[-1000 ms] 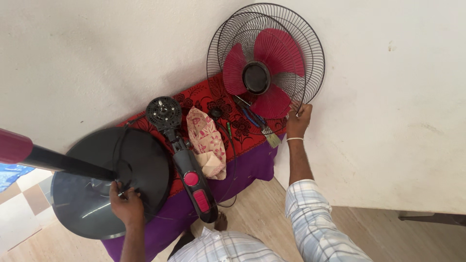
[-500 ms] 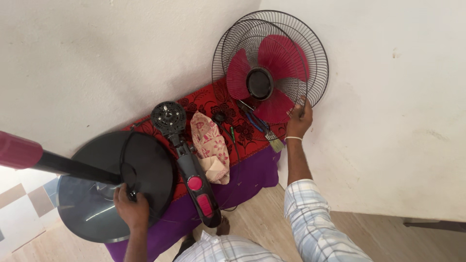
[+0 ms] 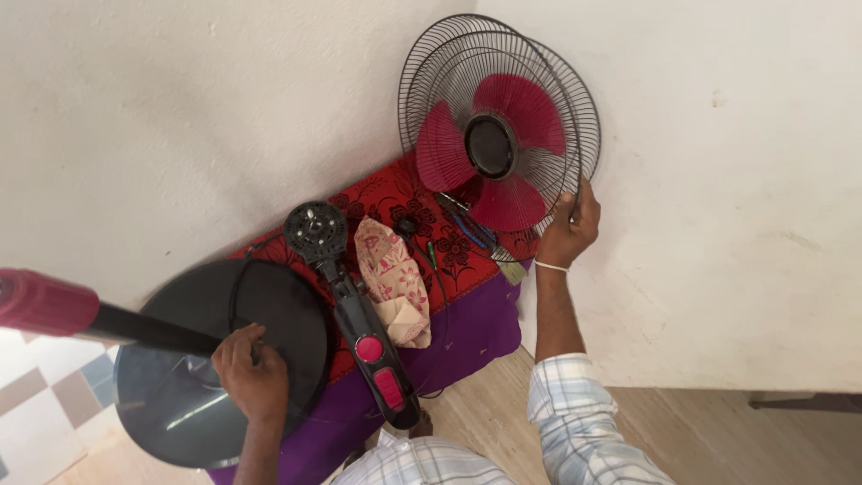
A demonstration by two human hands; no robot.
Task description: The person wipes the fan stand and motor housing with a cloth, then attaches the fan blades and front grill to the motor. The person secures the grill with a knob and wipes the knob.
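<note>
My right hand (image 3: 569,230) grips the lower rim of a black wire fan guard (image 3: 548,72) that leans against the white wall, with a dark pink three-blade fan blade (image 3: 521,103) inside it. My left hand (image 3: 251,375) rests on a round dark grey fan base (image 3: 162,395), close to where its black pole (image 3: 144,330) with a pink sleeve (image 3: 45,303) joins it. Between my hands lies the black fan motor (image 3: 316,229) on its neck with pink buttons (image 3: 373,359).
A red flowered cloth with a purple border (image 3: 467,314) covers a small table. A folded patterned cloth (image 3: 388,278), a black cord, a screwdriver and a brush (image 3: 507,268) lie on it. Wood-look floor lies at the bottom right, and checkered tiles at the bottom left.
My right hand has shifted right along the guard rim and tilted the guard. My left hand has slid up onto the base near the pole.
</note>
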